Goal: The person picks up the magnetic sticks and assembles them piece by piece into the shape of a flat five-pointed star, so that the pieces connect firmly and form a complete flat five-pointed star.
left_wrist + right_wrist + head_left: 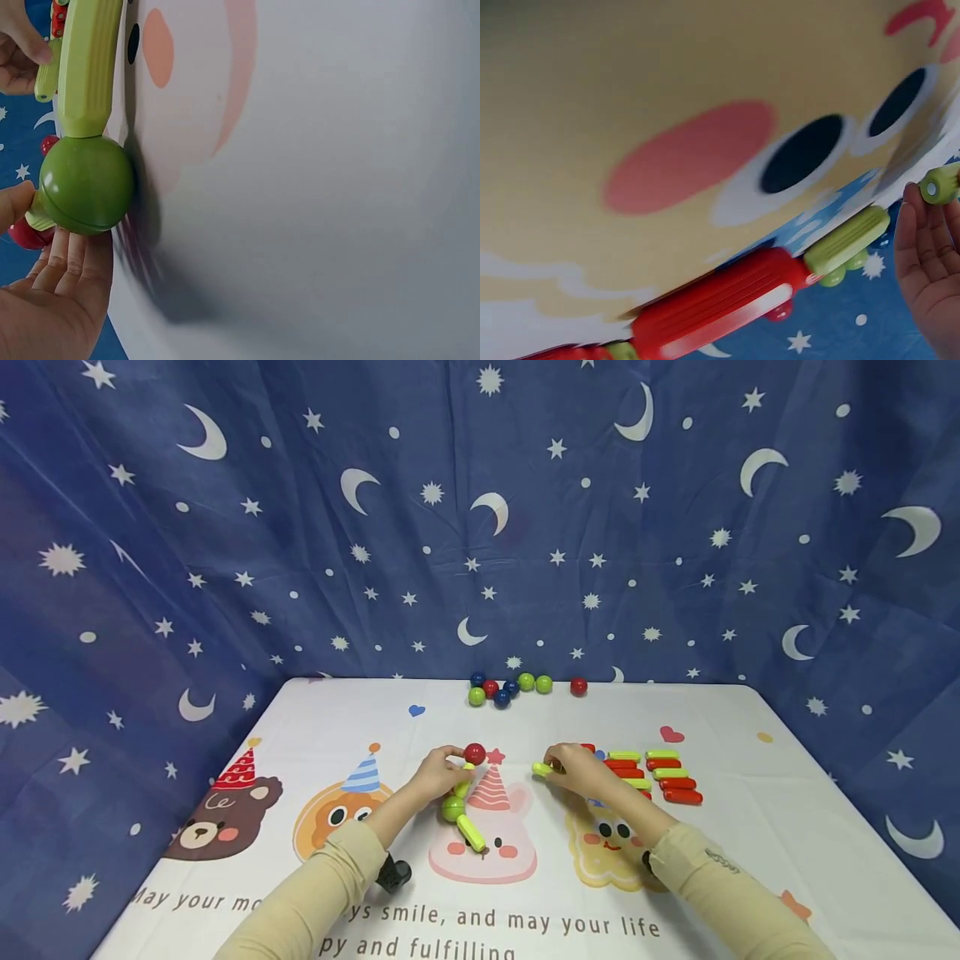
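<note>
My left hand [435, 777] pinches a yellow-green stick [462, 787] that links a red ball [474, 753] to a green ball [453, 808]. From that green ball a second yellow-green stick [471, 833] runs toward the table's front. The left wrist view shows the green ball [88, 184] large, with the fingers beneath it. Right of this chain, my right hand [576, 766] grips a separate yellow-green stick [542, 769] by one end. In the right wrist view that stick's round tip [931, 189] shows between thumb and fingers. The two hands are apart.
Red sticks [681, 796] and yellow-green sticks [662, 754] lie in rows at the right, partly behind the right forearm. Several blue, red and green balls [502, 698] stand along the back edge. A printed white cloth [360, 710] covers the table; a starry blue curtain [450, 568] hangs behind.
</note>
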`<state>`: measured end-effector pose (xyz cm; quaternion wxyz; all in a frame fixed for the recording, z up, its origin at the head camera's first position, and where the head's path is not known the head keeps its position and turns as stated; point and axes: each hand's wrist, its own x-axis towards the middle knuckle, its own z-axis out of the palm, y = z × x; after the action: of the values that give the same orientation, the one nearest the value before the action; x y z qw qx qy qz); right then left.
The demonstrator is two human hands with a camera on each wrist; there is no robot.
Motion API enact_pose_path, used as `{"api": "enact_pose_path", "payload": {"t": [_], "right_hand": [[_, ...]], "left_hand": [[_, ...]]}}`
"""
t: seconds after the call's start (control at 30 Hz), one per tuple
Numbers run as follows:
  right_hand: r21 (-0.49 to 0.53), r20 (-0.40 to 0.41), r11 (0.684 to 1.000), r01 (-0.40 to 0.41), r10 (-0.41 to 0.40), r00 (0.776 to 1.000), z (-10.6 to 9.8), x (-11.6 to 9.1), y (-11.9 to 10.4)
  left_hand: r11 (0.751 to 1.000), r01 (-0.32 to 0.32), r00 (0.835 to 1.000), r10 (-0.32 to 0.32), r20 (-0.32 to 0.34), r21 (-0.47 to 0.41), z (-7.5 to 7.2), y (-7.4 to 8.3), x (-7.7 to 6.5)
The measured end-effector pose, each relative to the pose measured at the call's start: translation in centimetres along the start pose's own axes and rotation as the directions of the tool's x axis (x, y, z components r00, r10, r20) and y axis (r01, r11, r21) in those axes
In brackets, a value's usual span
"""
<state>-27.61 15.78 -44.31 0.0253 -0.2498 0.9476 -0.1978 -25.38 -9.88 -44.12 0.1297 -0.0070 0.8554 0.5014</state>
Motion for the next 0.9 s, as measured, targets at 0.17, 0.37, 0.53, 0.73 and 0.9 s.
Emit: {"api": "enact_pose_path", "payload": {"t": [0.17, 0.37, 0.53, 0.73, 0.9], "right_hand": [[0.034, 0.001, 0.999, 0.009, -0.009, 1.0, 0.3, 0.6, -0.9], [0.052, -0.017, 0.994, 0.095, -0.095, 0.995, 0.3, 1.2, -1.8], [0.042, -0.051, 0.986, 0.159, -0.156, 0.986, 0.2, 1.6, -2.5], [0.053, -0.087, 0.983, 0.173, -0.168, 0.982, 0.3, 1.9, -3.8], [0.08, -0.082, 0.983, 0.163, -0.156, 0.984, 0.6, 2.4, -4.7]], "left_hand": [[1.0, -0.009, 1.0, 0.009, -0.002, 0.008, 0.1, 0.0, 0.0], [1.0, -0.015, 1.0, 0.015, -0.006, 0.018, 0.1, 0.0, -0.2], [0.999, -0.03, 1.0, 0.03, -0.003, 0.022, 0.1, 0.0, -0.5], [0.999, -0.032, 0.999, 0.032, -0.004, 0.034, 0.1, -0.1, -0.7], [0.999, -0.025, 1.0, 0.025, 0.0, 0.03, 0.1, -0.2, -0.9]]}}
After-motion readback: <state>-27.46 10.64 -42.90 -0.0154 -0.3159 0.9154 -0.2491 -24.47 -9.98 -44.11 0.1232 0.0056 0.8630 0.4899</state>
